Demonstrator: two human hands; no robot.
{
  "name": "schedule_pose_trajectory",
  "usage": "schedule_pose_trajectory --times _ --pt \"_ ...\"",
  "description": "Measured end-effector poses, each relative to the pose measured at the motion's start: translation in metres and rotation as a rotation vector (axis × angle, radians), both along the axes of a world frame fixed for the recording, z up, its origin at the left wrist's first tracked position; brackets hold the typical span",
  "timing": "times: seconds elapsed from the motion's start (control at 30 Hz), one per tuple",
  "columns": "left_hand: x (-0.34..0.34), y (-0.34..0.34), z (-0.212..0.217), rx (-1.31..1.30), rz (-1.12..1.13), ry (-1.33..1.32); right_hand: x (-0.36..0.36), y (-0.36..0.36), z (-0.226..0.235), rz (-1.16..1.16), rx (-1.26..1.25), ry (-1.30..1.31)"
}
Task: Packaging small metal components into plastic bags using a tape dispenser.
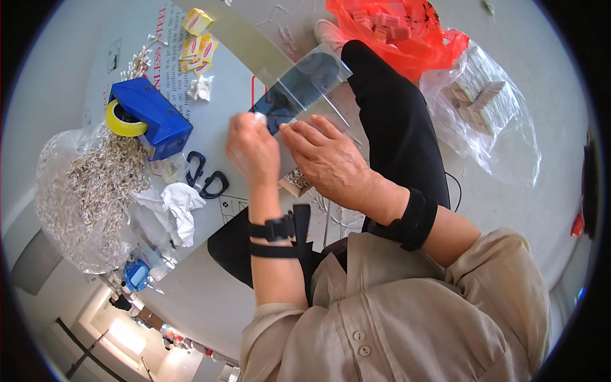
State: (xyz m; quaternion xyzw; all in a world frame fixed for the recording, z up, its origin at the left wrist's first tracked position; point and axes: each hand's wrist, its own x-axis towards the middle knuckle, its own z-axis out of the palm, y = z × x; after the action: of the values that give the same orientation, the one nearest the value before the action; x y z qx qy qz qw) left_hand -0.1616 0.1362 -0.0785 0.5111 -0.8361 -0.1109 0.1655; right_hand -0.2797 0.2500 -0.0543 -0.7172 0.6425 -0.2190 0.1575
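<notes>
A glossy dark-blue panel (305, 88), with clear film reaching past its edges, lies slanted at the table's edge beyond my hands. My left hand (254, 145), slightly blurred, is closed on a small white wad (259, 118) at the panel's near left end. The wad's material is too small to tell. My right hand (331, 158) rests with its fingers stretched out at the panel's near edge, holding nothing that shows. Below the hands, a small open box (294, 183) with thin sticks in it is partly hidden.
On the left stand a blue tape dispenser (167, 118), dark-handled scissors (207, 178), crumpled tissue (183, 210) and a clear bag of small white-tipped sticks (95, 191). Yellow packets (198, 51) lie farther back. A red bag (414, 44) and a clear bag of white packs (487, 105) are at the right.
</notes>
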Motion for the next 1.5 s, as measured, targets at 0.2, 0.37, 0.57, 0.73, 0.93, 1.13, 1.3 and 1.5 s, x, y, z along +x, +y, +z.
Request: schedule_pose_trajectory --times 0.2,0.37,0.57,0.73,0.93,1.13,1.3,1.5 --pt "-0.002 0.016 0.001 0.062 -0.038 -0.064 -0.003 0.000 -0.001 -0.001 0.030 -0.024" --pt "-0.006 -0.016 0.005 0.026 0.020 -0.037 0.000 -0.004 0.004 0.008 0.019 0.061" --pt "-0.002 0.019 -0.005 0.050 -0.029 0.002 -0.004 0.000 -0.006 0.005 -0.048 0.069" --pt "-0.003 -0.009 0.003 0.024 0.019 -0.032 0.001 -0.001 0.002 0.004 0.030 0.026" --pt "0.001 0.013 0.002 0.036 -0.061 0.004 -0.002 -0.004 0.000 0.006 0.016 -0.017" --pt "0.012 0.006 0.012 0.049 -0.188 -0.054 -0.001 -0.003 0.001 -0.004 0.016 -0.004" --pt "0.010 -0.004 0.021 0.166 -0.280 -0.132 -0.003 -0.002 -0.001 0.008 0.024 -0.004" --pt "0.016 -0.006 0.027 0.166 -0.315 -0.206 -0.004 -0.002 0.001 -0.002 0.022 0.018"
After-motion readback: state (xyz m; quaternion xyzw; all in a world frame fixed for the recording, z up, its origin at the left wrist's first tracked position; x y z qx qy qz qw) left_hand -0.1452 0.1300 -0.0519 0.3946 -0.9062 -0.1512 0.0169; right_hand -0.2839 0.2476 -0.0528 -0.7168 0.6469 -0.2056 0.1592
